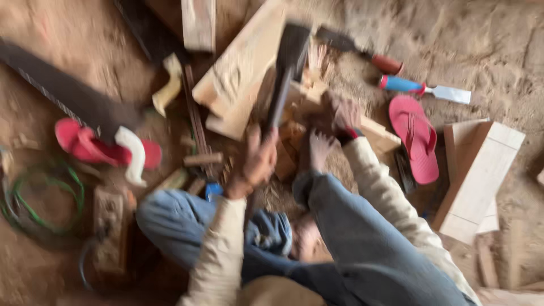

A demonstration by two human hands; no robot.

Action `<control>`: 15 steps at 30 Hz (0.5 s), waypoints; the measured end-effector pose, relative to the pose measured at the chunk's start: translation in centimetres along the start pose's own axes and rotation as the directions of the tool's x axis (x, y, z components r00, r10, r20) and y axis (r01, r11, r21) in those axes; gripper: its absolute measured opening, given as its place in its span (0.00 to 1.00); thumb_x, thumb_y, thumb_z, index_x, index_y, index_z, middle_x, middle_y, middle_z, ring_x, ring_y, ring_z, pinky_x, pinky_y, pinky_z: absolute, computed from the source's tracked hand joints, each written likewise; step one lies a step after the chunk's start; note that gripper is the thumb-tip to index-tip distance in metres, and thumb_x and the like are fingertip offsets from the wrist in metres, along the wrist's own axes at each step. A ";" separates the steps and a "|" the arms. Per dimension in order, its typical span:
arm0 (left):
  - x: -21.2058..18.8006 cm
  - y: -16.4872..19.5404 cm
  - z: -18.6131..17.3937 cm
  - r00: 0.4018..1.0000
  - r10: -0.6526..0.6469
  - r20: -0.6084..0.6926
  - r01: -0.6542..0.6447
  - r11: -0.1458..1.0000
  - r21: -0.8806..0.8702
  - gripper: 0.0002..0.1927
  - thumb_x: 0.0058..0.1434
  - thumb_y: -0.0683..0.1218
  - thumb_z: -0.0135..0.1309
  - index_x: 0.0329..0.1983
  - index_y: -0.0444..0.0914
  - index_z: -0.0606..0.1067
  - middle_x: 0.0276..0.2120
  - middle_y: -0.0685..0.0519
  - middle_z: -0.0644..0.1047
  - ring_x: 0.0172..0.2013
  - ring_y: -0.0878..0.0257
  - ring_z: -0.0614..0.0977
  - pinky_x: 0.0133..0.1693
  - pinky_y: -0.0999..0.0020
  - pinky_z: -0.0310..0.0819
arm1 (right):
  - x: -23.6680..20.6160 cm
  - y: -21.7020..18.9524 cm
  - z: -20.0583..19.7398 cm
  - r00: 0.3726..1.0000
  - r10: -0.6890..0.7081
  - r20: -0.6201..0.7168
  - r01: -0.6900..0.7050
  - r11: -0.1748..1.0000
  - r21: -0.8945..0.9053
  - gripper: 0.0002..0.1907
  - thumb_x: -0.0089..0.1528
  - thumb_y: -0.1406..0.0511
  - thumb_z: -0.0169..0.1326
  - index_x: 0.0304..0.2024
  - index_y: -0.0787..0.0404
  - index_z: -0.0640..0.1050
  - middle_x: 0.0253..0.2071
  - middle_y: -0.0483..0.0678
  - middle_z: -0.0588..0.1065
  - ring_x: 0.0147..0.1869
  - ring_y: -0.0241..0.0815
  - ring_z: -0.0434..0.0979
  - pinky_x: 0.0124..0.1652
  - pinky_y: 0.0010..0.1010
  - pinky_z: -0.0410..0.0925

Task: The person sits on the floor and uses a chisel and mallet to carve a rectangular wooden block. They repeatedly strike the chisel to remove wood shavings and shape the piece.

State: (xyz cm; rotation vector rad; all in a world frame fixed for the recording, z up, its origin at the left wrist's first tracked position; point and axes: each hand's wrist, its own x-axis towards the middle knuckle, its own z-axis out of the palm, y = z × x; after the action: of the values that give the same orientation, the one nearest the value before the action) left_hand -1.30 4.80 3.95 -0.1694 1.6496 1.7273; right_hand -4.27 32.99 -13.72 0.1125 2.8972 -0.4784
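The fingers [262,152] of the left hand [256,164] are wrapped tight around the lower end of a dark mallet [286,71], which stands raised at the centre of the frame with its head blurred near the top edge; the fingers of the right hand [340,116], just right of centre, seem closed on something small against the wood block [306,105], though blur hides exactly what they pinch. Going from the left: a green coiled cord [45,198] lies on the sandy floor [487,39] at the lower left, a dark saw blade [62,88] runs diagonally above it, and a red sandal [93,147] sits beside a pale curved piece. At upper centre a thick pale plank [238,73] lies slantwise, touching the block under the hands. The mallet looks dense and top-heavy, stiff, best gripped low on the handle as it is now; the block looks hard, rigid and splintery, likely to shift unless pinned, and a bare foot [318,148] presses beside it. To the right lie a red-handled chisel [362,51], a blue-handled chisel [425,89], a second red sandal [416,139], and at the right edge stacked pale boards [481,175]. No packages, labels or signs can be made out anywhere.
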 end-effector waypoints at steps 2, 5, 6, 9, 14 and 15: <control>-0.4 1.8 -0.7 0.990 0.138 -0.013 -0.138 0.990 0.003 0.20 0.76 0.58 0.38 0.47 0.35 0.64 0.20 0.57 0.67 0.14 0.70 0.66 0.15 0.72 0.61 | 0.1 -0.2 -0.2 0.999 -0.034 -0.003 0.034 0.998 -0.045 0.39 0.50 0.33 0.62 0.39 0.56 0.70 0.30 0.54 0.76 0.32 0.57 0.76 0.32 0.48 0.64; -1.7 3.7 -1.3 0.954 0.301 -0.013 -0.301 0.954 0.007 0.19 0.76 0.58 0.38 0.51 0.37 0.66 0.20 0.58 0.65 0.16 0.71 0.65 0.16 0.74 0.60 | -0.3 -1.1 -1.2 0.997 -0.068 -0.023 0.067 0.996 -0.059 0.38 0.49 0.34 0.63 0.37 0.56 0.71 0.30 0.53 0.76 0.33 0.57 0.77 0.32 0.48 0.65; -1.9 3.9 -1.1 0.934 0.357 -0.010 -0.356 0.934 0.034 0.19 0.76 0.58 0.38 0.51 0.38 0.66 0.20 0.58 0.65 0.16 0.71 0.66 0.16 0.74 0.61 | -0.4 -1.4 -1.6 0.999 -0.044 -0.001 0.044 0.998 -0.052 0.38 0.50 0.34 0.63 0.37 0.56 0.70 0.31 0.53 0.77 0.33 0.57 0.77 0.32 0.48 0.65; -1.6 2.7 0.1 0.910 0.415 0.014 -0.414 0.905 0.096 0.18 0.77 0.58 0.35 0.49 0.38 0.65 0.23 0.59 0.67 0.18 0.71 0.69 0.16 0.74 0.66 | -0.5 -2.1 -2.3 0.999 0.015 0.050 -0.013 0.999 -0.038 0.38 0.50 0.34 0.62 0.38 0.57 0.70 0.30 0.54 0.76 0.33 0.58 0.77 0.33 0.49 0.65; 0.0 0.1 1.6 1.000 0.008 -0.014 -0.006 0.994 0.113 0.16 0.72 0.57 0.39 0.46 0.40 0.66 0.17 0.56 0.67 0.14 0.68 0.69 0.14 0.70 0.63 | -0.7 -1.9 -1.8 1.000 0.003 -0.002 -0.004 0.999 -0.034 0.38 0.48 0.34 0.62 0.40 0.55 0.71 0.31 0.53 0.77 0.32 0.58 0.78 0.32 0.49 0.66; 0.1 0.2 1.4 0.998 -0.058 -0.033 0.062 0.992 0.114 0.15 0.71 0.57 0.40 0.45 0.40 0.66 0.15 0.54 0.67 0.13 0.66 0.69 0.14 0.70 0.62 | -0.6 -1.9 -1.5 0.986 -0.099 -0.136 0.090 0.993 -0.070 0.38 0.47 0.34 0.64 0.40 0.55 0.72 0.31 0.54 0.78 0.32 0.59 0.78 0.30 0.50 0.65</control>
State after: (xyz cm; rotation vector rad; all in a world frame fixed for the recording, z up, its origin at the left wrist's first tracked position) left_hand -0.97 6.16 4.28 -0.1889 1.7426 1.5878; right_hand -4.13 31.67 -11.63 -0.0020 3.0626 -0.4091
